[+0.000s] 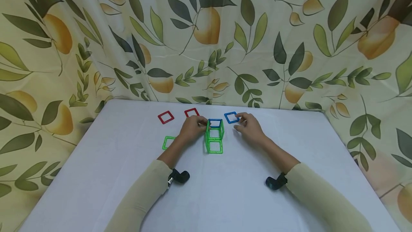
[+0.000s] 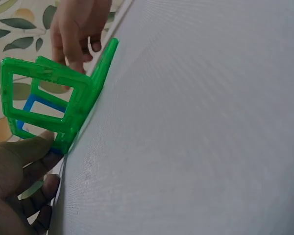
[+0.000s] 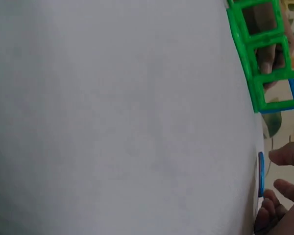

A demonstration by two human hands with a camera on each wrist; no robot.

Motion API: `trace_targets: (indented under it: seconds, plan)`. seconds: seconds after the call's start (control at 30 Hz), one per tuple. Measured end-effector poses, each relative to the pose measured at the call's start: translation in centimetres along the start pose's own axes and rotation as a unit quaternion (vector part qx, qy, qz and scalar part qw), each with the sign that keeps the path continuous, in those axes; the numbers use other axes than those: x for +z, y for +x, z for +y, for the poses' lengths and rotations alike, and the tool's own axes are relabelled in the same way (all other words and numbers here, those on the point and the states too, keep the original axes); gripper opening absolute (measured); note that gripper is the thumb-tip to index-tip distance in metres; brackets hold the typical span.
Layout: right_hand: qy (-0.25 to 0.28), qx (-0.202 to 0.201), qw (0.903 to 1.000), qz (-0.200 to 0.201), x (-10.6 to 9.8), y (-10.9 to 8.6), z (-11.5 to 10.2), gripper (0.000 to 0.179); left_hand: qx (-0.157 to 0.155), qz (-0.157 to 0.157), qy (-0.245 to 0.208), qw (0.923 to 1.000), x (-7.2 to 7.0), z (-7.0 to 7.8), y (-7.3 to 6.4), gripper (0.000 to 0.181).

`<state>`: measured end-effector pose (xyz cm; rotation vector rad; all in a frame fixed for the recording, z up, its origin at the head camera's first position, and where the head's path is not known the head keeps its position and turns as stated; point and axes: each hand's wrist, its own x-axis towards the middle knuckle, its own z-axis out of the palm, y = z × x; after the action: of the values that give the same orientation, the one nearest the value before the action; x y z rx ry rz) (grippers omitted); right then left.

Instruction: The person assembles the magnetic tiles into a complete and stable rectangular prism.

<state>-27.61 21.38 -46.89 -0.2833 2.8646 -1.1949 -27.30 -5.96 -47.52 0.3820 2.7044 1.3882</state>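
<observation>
My left hand [image 1: 193, 128] pinches the far left corner of a small structure of magnetic tiles [image 1: 215, 139], green open squares with a blue square at the far side. In the left wrist view, the thumb lies against the green frame [image 2: 41, 72] and the other fingers are partly behind it. One green square lies flat at the structure's near side. My right hand [image 1: 249, 126] is beside a loose blue square tile [image 1: 226, 118], thumb and index finger spread apart. In the right wrist view, that blue tile [image 3: 261, 174] appears edge-on near the fingertips.
A red square tile [image 1: 160, 118] lies at the far left, and another red tile [image 1: 191, 110] is partly hidden by my left hand. A green tile [image 1: 165, 143] is partly covered by my left forearm. Behind the white table [image 1: 238, 196] hangs a fruit-patterned curtain [image 1: 206, 56].
</observation>
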Motion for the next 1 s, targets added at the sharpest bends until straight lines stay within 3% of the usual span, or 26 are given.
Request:
trace_targets:
  seconds: [0.2, 0.4, 0.57, 0.83, 1.0]
  plan:
    - [-0.076, 0.009, 0.9966, -0.033, -0.6, 2.6, 0.3, 0.07, -0.003, 0.003, 0.003, 1.0, 0.0, 0.2, 0.1, 0.024]
    - [-0.138, 0.01, 0.9872, -0.078, -1.1, 4.1, 0.7, 0.073, -0.002, -0.005, 0.0, 1.0, -0.1, 0.1, 0.0, 0.03]
    - [-0.142, 0.012, 0.9845, -0.101, -1.4, 4.5, 0.7, 0.068, -0.007, -0.018, -0.007, 0.9998, -0.4, 0.2, -0.2, 0.036]
    - [-0.189, 0.007, 0.9737, -0.128, -1.4, 4.7, 0.3, 0.078, -0.027, -0.035, -0.009, 0.999, -0.8, 0.5, -0.4, 0.035]
    - [-0.162, 0.017, 0.9794, -0.119, -1.4, 4.6, 0.3, 0.071, -0.038, -0.029, 0.009, 0.9988, -0.5, 0.8, -0.5, 0.034]
